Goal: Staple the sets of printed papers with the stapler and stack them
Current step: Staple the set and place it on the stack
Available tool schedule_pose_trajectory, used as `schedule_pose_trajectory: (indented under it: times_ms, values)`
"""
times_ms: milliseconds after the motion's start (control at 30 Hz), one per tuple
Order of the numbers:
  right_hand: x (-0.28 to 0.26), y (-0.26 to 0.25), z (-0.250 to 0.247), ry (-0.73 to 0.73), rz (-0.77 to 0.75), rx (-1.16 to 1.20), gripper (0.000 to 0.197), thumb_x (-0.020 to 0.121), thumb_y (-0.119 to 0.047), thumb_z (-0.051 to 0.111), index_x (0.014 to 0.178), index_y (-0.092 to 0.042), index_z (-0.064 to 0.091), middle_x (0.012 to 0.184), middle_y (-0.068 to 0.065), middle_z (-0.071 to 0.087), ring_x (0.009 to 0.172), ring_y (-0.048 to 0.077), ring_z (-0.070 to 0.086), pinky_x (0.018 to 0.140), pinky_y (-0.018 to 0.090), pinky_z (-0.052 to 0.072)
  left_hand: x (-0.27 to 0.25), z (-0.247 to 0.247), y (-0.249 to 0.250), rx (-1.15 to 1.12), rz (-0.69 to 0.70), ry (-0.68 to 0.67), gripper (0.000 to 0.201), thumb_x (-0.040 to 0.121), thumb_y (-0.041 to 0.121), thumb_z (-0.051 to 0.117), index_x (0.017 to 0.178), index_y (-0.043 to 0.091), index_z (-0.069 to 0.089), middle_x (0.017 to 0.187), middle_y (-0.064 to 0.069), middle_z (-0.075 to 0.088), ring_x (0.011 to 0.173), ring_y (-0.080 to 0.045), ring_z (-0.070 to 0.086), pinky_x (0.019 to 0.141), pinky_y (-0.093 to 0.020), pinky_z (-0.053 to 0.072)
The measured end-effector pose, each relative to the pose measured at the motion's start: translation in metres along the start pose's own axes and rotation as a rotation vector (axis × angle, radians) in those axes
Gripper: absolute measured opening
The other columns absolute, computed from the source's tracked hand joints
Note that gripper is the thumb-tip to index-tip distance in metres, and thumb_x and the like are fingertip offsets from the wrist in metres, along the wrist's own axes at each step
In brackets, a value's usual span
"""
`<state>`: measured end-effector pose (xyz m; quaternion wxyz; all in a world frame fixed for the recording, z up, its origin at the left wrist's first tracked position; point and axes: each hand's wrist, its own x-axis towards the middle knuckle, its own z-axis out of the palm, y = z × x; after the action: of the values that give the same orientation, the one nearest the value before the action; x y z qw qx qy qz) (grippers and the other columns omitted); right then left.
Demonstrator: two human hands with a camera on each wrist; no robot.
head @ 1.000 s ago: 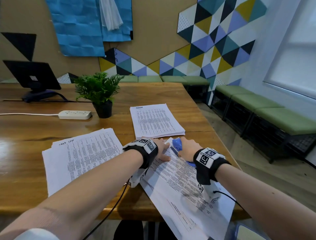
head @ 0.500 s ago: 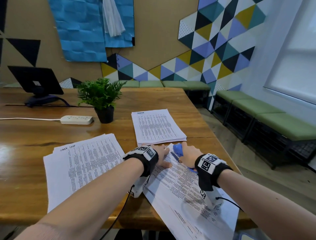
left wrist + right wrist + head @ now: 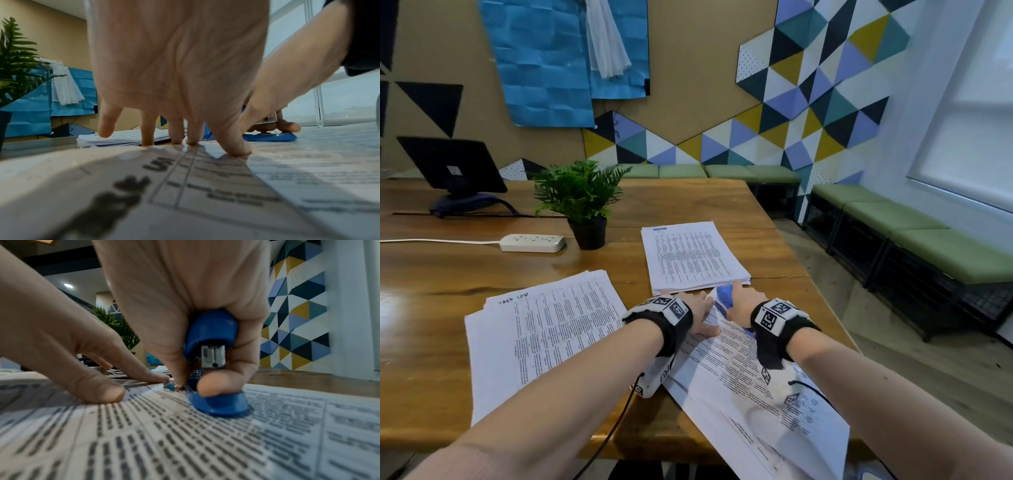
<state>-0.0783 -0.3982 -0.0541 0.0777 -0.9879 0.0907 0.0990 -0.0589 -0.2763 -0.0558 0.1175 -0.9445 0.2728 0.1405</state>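
wooden table [image 3: 431, 308]; wrist-view-only stapler [image 3: 213, 356] metal

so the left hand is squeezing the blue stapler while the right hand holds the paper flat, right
Not quite: the hands are swapped. The right hand grips the blue stapler, and the left hand presses straight fingers on the paper. The right wrist view shows it.

An office meeting room: long wooden table [image 3: 688, 205], monitor [image 3: 452, 164], power strip [image 3: 532, 242], green bench seating [image 3: 928, 236].
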Motion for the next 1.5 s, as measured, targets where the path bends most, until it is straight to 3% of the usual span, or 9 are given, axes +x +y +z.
schedule_pose_trajectory:
  times_ms: [133, 300, 433, 600, 767, 1033, 1200, 1300, 1500]
  values:
    - [0.001, -0.008, -0.003, -0.004, 0.019, 0.020, 0.046, 0.094, -0.019, 0.053, 0.132, -0.004, 0.032, 0.129, 0.020, 0.055, 0.120, 0.037, 0.053, 0.091, 0.040, 0.046, -0.006, -0.002, 0.003, -0.002, -0.022, 0.014, 0.074, 0.091, 0.060, 0.042, 0.147, 0.013, 0.031, 0.157, -0.006, 0.024, 0.131, -0.028, 0.045, 0.100, -0.042, 0.041]
    - [0.007, 0.000, -0.006, -0.053, -0.021, 0.068, 0.056, 0.092, -0.017, 0.056, 0.137, -0.001, 0.027, 0.125, 0.019, 0.058, 0.108, 0.031, 0.061, 0.077, 0.035, 0.048, -0.008, -0.007, 0.010, -0.036, -0.096, 0.041, 0.053, 0.081, 0.064, 0.055, 0.107, 0.018, 0.060, 0.130, -0.005, 0.053, 0.120, -0.030, 0.050, 0.103, -0.056, 0.030]
    - [0.005, 0.008, -0.011, -0.074, -0.056, 0.096, 0.050, 0.093, -0.015, 0.055, 0.133, 0.003, 0.033, 0.123, 0.019, 0.062, 0.100, 0.027, 0.062, 0.070, 0.033, 0.046, -0.007, -0.010, 0.007, -0.059, -0.094, 0.019, 0.058, 0.083, 0.060, 0.056, 0.121, 0.015, 0.057, 0.132, -0.005, 0.049, 0.125, -0.032, 0.047, 0.107, -0.065, 0.016]
    - [0.005, 0.009, -0.010, -0.058, -0.069, 0.147, 0.041, 0.093, -0.016, 0.056, 0.127, -0.003, 0.038, 0.094, 0.011, 0.057, 0.066, 0.023, 0.052, 0.050, 0.028, 0.041, -0.011, -0.004, 0.002, -0.079, -0.085, 0.041, 0.051, 0.086, 0.062, 0.051, 0.105, 0.015, 0.056, 0.129, -0.004, 0.051, 0.120, -0.030, 0.049, 0.102, -0.054, 0.030]
    - [0.005, 0.011, -0.017, -0.039, -0.056, 0.145, 0.021, 0.090, -0.019, 0.060, 0.097, -0.008, 0.044, 0.083, 0.009, 0.056, 0.074, 0.026, 0.055, 0.045, 0.023, 0.036, -0.010, -0.005, 0.004, -0.076, -0.082, -0.010, 0.061, 0.085, 0.066, 0.048, 0.117, 0.014, 0.052, 0.125, -0.005, 0.056, 0.114, -0.029, 0.054, 0.093, -0.050, 0.034]
    - [-0.015, 0.037, -0.011, 0.147, -0.130, 0.218, 0.041, 0.089, -0.022, 0.056, 0.126, -0.012, 0.042, 0.116, 0.013, 0.061, 0.099, 0.033, 0.061, 0.082, 0.040, 0.052, -0.007, -0.025, 0.004, -0.748, -0.192, 0.188, 0.036, 0.092, 0.018, 0.054, 0.125, 0.006, 0.048, 0.126, -0.015, 0.056, 0.114, -0.032, 0.056, 0.091, -0.034, 0.045]
    - [-0.031, 0.050, -0.016, 0.209, -0.174, 0.261, 0.049, 0.088, -0.023, 0.054, 0.134, -0.021, 0.037, 0.119, 0.009, 0.061, 0.102, 0.031, 0.060, 0.084, 0.042, 0.051, -0.001, -0.035, 0.007, -1.202, -0.110, 0.182, 0.033, 0.073, 0.027, 0.067, 0.098, 0.017, 0.048, 0.095, -0.006, 0.052, 0.082, -0.022, 0.054, 0.067, -0.025, 0.042]
    - [-0.036, 0.049, -0.017, 0.224, -0.184, 0.265, 0.050, 0.088, -0.023, 0.055, 0.134, -0.019, 0.037, 0.120, 0.009, 0.060, 0.103, 0.033, 0.060, 0.085, 0.042, 0.051, -0.003, -0.034, 0.011, -1.380, -0.017, 0.016, 0.024, 0.081, 0.007, 0.068, 0.086, 0.014, 0.046, 0.074, -0.009, 0.054, 0.052, -0.012, 0.049, 0.045, -0.019, 0.039]
    - [-0.040, 0.042, -0.010, 0.230, -0.223, 0.264, 0.047, 0.087, -0.021, 0.053, 0.132, -0.018, 0.038, 0.118, 0.009, 0.060, 0.101, 0.033, 0.060, 0.081, 0.041, 0.051, 0.003, -0.023, 0.007, -1.500, -0.023, -0.053, 0.013, 0.084, -0.008, 0.063, 0.083, 0.005, 0.062, 0.062, -0.010, 0.071, 0.062, -0.016, 0.068, 0.073, -0.028, 0.058]
